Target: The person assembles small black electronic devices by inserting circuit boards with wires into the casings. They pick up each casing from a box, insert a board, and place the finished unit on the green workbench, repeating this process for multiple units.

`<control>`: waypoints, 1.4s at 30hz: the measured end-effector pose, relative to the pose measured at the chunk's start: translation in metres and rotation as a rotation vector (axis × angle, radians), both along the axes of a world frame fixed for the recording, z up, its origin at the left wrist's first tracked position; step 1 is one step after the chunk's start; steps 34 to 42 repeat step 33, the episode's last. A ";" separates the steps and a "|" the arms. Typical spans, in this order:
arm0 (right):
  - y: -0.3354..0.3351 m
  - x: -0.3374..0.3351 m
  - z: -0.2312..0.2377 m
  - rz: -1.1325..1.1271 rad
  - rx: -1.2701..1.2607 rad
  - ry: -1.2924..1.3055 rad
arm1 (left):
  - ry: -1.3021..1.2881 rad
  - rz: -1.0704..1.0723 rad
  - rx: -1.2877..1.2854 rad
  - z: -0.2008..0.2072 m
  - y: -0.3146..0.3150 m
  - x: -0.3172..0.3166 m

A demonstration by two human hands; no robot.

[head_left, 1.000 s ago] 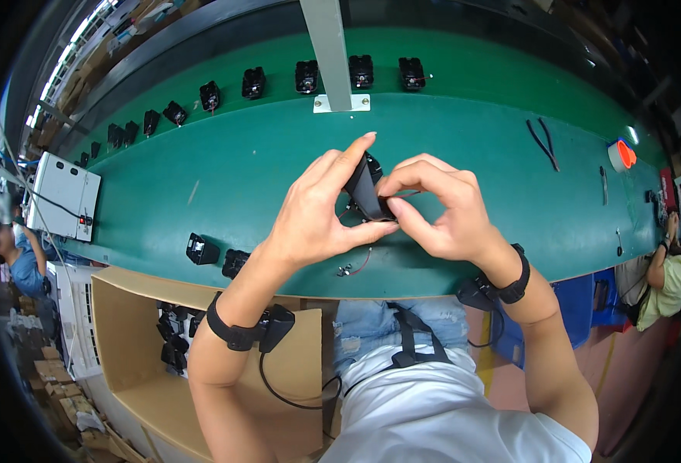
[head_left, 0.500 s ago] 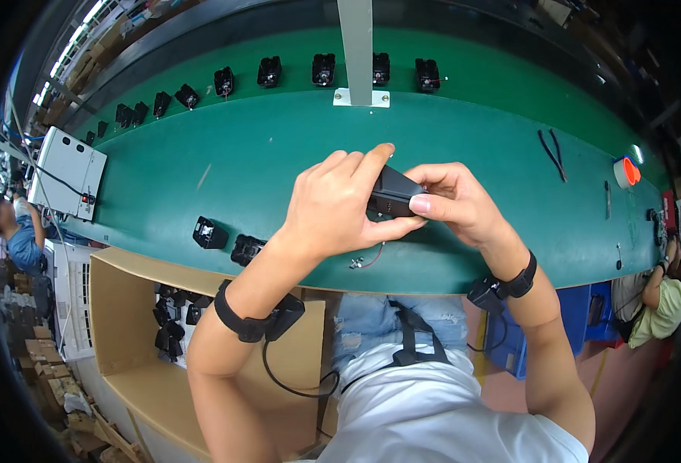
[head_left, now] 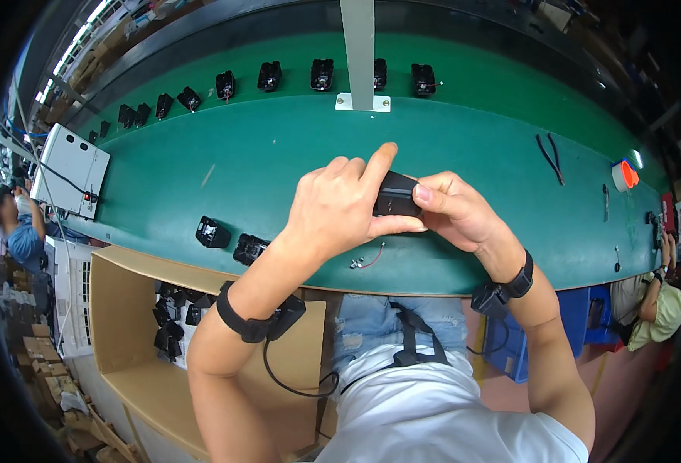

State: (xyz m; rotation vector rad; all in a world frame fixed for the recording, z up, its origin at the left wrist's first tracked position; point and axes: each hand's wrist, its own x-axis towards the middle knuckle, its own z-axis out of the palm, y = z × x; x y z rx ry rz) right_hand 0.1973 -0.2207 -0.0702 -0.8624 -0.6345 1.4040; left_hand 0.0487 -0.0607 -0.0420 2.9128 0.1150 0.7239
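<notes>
Over the middle of the green workbench (head_left: 448, 147), a black plastic housing (head_left: 397, 194) is held between both of my hands. My left hand (head_left: 333, 199) wraps round its left side, thumb below and index finger raised along the top. My right hand (head_left: 460, 208) grips the right end, its thumb pressed on the upper face. The underside of the housing is hidden by my fingers. Below my hands a small part with a red wire (head_left: 367, 262) lies on the bench. Two more black housings, one open-topped (head_left: 212, 232) and one partly behind my left forearm (head_left: 249, 249), sit near the front edge.
Several black housings (head_left: 269, 76) stand in a row along the far strip, behind a grey post (head_left: 361, 62). Pliers (head_left: 550, 160) and an orange-and-white tape roll (head_left: 625, 176) lie at the right. A cardboard box (head_left: 124, 309) of black parts stands at the lower left. People sit at both sides.
The housing has turned slightly in my hands. My right thumb has moved up from its side onto its upper face.
</notes>
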 end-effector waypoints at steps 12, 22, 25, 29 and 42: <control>0.015 0.068 0.026 -0.435 0.203 -1.496 | 0.313 0.142 -0.111 0.027 0.017 -0.027; 0.008 0.247 -0.027 -0.377 -0.415 -1.949 | 0.893 0.167 -0.273 0.027 0.053 -0.132; 0.004 0.226 -0.024 -0.565 -0.398 -2.016 | 0.847 0.262 -0.255 0.013 0.060 -0.130; -0.019 0.155 0.025 -0.219 -0.157 -1.627 | 0.766 0.195 -0.259 0.012 0.067 -0.121; -0.065 0.096 0.047 0.243 -0.231 -1.608 | 0.656 0.131 -0.400 0.021 0.060 -0.091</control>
